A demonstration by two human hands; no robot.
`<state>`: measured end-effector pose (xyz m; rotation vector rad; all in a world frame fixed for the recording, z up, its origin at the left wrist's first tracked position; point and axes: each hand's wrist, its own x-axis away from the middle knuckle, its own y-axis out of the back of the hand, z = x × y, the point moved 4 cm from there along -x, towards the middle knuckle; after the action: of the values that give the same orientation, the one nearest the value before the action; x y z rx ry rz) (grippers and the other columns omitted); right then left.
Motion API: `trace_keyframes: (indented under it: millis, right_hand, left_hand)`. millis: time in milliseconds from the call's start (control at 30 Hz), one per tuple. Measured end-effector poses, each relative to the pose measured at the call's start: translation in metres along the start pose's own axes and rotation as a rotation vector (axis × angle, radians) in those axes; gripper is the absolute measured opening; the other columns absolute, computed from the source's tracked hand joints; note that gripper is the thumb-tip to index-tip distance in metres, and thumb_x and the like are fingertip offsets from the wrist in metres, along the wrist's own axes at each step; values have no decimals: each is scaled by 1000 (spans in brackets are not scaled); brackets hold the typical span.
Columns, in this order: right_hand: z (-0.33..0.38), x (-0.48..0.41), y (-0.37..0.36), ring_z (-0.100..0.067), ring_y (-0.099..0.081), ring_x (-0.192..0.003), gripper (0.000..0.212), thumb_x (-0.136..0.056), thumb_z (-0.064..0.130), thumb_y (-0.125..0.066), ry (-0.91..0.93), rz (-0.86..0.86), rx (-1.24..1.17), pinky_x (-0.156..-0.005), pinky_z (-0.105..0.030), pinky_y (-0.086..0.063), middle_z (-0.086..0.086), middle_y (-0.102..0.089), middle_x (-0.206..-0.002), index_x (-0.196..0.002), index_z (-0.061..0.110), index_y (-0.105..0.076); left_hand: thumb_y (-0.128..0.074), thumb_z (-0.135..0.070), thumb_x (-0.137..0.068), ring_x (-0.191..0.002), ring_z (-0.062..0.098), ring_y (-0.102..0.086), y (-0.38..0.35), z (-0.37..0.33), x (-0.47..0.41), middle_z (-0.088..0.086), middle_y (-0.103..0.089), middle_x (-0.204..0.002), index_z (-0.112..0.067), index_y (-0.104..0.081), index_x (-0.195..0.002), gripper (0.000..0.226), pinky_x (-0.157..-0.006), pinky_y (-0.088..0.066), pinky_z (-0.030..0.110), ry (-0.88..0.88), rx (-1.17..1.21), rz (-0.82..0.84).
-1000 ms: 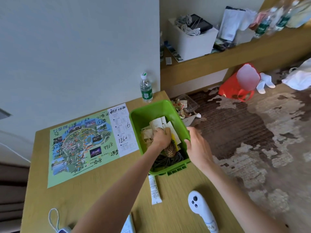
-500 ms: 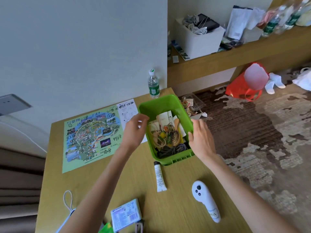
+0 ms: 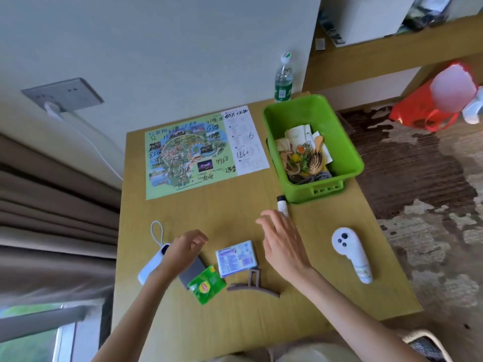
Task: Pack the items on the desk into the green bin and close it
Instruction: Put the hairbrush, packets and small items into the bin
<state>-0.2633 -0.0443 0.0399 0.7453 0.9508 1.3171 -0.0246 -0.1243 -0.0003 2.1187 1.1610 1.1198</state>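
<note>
The green bin [image 3: 347,142] stands open at the desk's far right, holding a wooden hairbrush [image 3: 315,158], papers and cords. No lid is in view. My left hand [image 3: 183,250] hovers empty over a white power bank [image 3: 151,265] and a grey card [image 3: 192,270]. My right hand [image 3: 282,241] is spread above the desk, fingers apart, holding nothing, just right of a tissue pack [image 3: 236,258]. A green snack packet [image 3: 206,286] and a brown hair claw [image 3: 253,283] lie near the front. A white tube [image 3: 282,203] lies beside the bin, partly hidden by my right fingers.
A colourful map sheet [image 3: 203,152] lies flat at the back of the desk. A water bottle [image 3: 283,79] stands against the wall behind the bin. A white controller [image 3: 351,253] lies at the right. Curtains hang at the left; a red bag [image 3: 428,108] sits on the carpet.
Both hands have left the bin and drawn back toward me over the loose items near the desk's front. The view has tilted down, showing more items.
</note>
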Motion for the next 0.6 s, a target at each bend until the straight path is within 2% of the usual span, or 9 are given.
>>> trace_keyframes:
  millis: [100,167,267,333,433,500,600]
  right_hand:
    - [21,18,-37,-19,-55,-99,35,-78,0,-62,55,169,-38,-86,-34,-49,0,-51,-116,-110,14,-58]
    - [34,29,-60,-21,-54,-107,37,-80,11,-66,91,268,-30,-93,-34,-47,-1,-51,-125,-116,15,-57]
    - [46,37,-84,-24,-49,-123,51,-79,22,-73,110,374,32,-106,-37,-37,-3,-48,-137,-127,16,-55]
    - [49,36,-88,-25,-49,-123,54,-77,19,-75,86,373,63,-104,-39,-38,-3,-49,-137,-127,16,-56]
    - [46,30,-85,-24,-45,-126,54,-79,19,-73,13,344,99,-103,-38,-36,-2,-47,-139,-129,16,-54]
    - [42,28,-82,-21,-41,-129,50,-85,8,-65,-28,299,154,-105,-35,-34,1,-44,-142,-132,18,-51]
    - [44,29,-81,-21,-42,-128,44,-88,6,-59,-57,255,163,-104,-34,-33,-1,-45,-140,-131,15,-52]
  left_hand:
    - [-57,0,-84,-94,16,-64,-12,32,25,-5,-65,-97,-17,-68,-99,24,-83,-50,30,5,-53,37]
    - [-68,-10,-80,-101,15,-59,-18,46,37,-8,-60,-104,-20,-66,-104,26,-82,-50,30,-39,-132,55]
    - [-80,-37,-70,-110,9,-49,-29,57,50,-11,-51,-115,-25,-57,-117,54,-82,-48,29,-107,-241,79]
    - [-81,-50,-64,-109,8,-45,-38,61,56,-11,-46,-117,-26,-51,-122,69,-81,-48,29,-154,-331,67]
    - [-80,-55,-62,-107,11,-45,-48,62,58,-9,-45,-116,-25,-47,-121,74,-83,-48,29,-213,-386,5]
    - [-78,-51,-66,-107,13,-45,-51,62,55,-9,-46,-116,-25,-46,-119,67,-82,-45,27,-233,-398,-30]
    - [-76,-40,-72,-102,16,-49,-56,60,50,-7,-49,-111,-22,-47,-109,50,-74,-39,24,-228,-390,-50]
